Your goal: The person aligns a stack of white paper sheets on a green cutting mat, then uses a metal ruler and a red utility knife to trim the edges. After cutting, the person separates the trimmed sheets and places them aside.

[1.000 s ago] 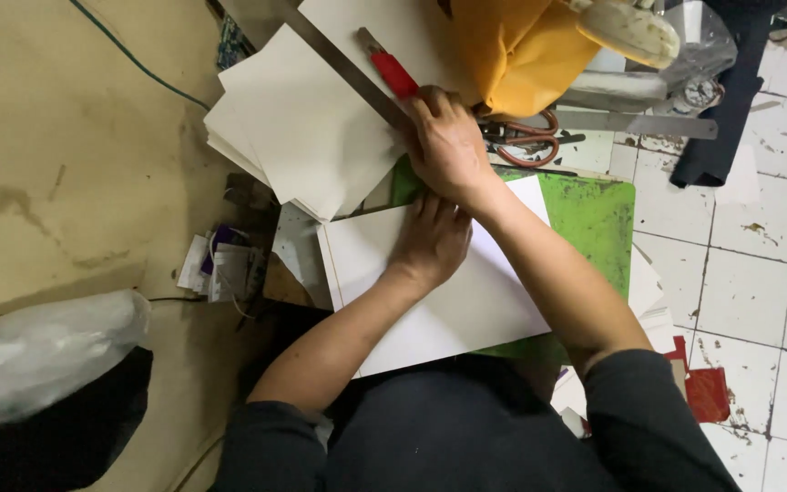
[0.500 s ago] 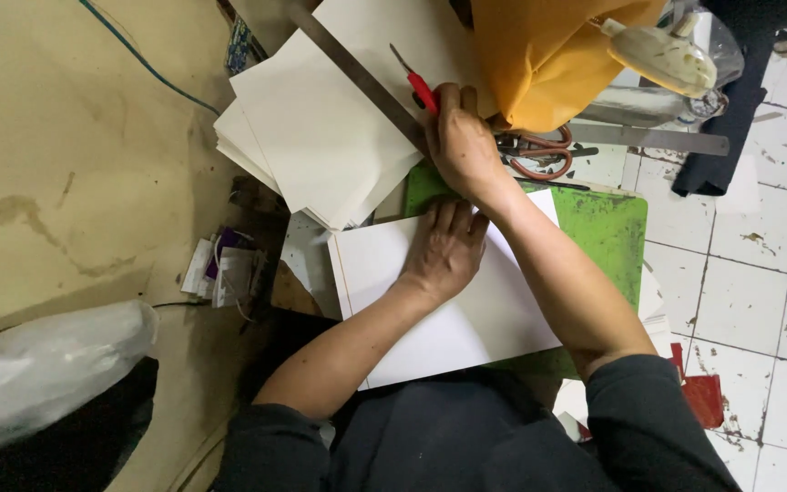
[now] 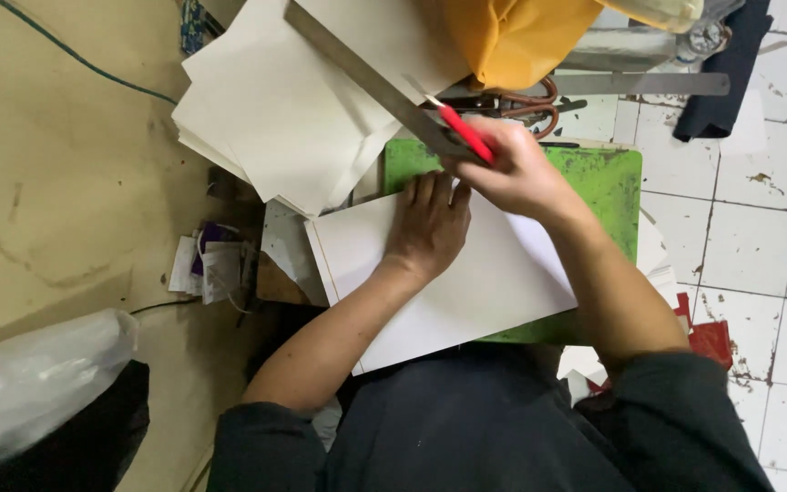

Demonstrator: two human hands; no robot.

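left hand (image 3: 428, 228): flat, fingers spread | right hand (image 3: 512, 173): fist clenched, gripping

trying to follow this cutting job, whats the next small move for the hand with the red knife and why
Probably draw the red knife toward the body along the metal ruler. The right hand grips it with its tip at the ruler's edge near the far end of the white sheet, while the left hand presses flat on that sheet over the green mat, so it looks braced for a cut.

A floor of worn white tiles (image 3: 758, 237), stained and dirt-specked, is seen to the right of the fingers; to their left, a large tan board (image 3: 56, 164) is laid flat.
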